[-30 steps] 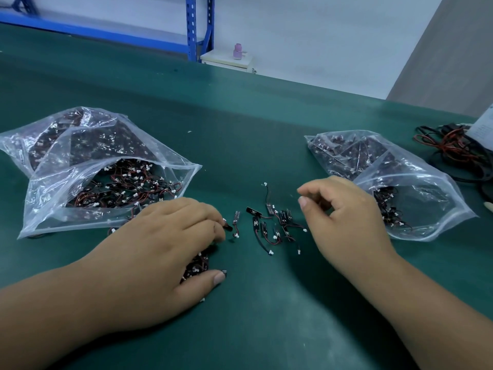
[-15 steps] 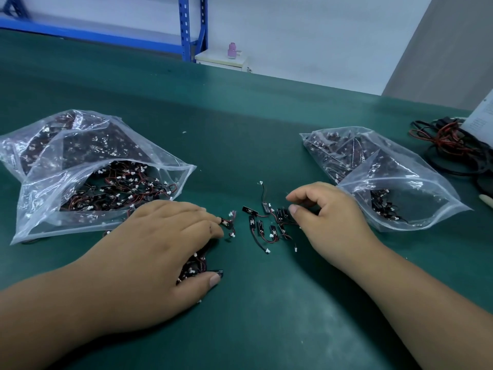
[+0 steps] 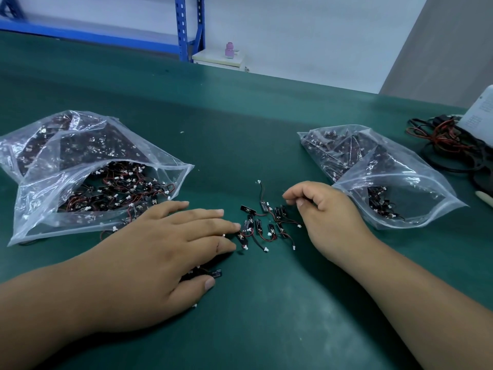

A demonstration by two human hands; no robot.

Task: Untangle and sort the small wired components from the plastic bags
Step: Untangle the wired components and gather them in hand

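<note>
Down on the dark green matted tabletop (image 3: 253, 116) now; left hand (image 3: 160, 249) flat and spread just left of the centre, fingers straight, pressing on a small tangle of black wired components (image 3: 213, 273) peeking out beside the thumb; longest fingertips touching the left side of the loose cluster of small black rectangular components with red-and-black leads and white plugs (image 3: 262, 225), scattered at the tabletop's centre between both hands; right hand (image 3: 328, 214) just beside that cluster on its right, fingers curled in, thumb and forefinger drawn close together; cannot tell about anything pinched there, too small to make out; large clear plastic zip bag (image 3: 88, 209) toward the left edge, mouth gaping toward the centre, stuffed with more of the same wired pieces, a few spilling out at the mouth against the left hand; second clear plastic zip bag (image 3: 405, 188) toward the right edge, partly filled, mouth open, just beside the back of the right hand; coil of black and red cables (image 3: 453, 148) at the far right edge, a white printed sheet (image 3: 480, 116) lying against it; beyond the far edge, a blue metal shelving upright (image 3: 184, 28) and a small pink bottle (image 3: 229, 49) on a white cabinet (image 3: 213, 58).
</note>
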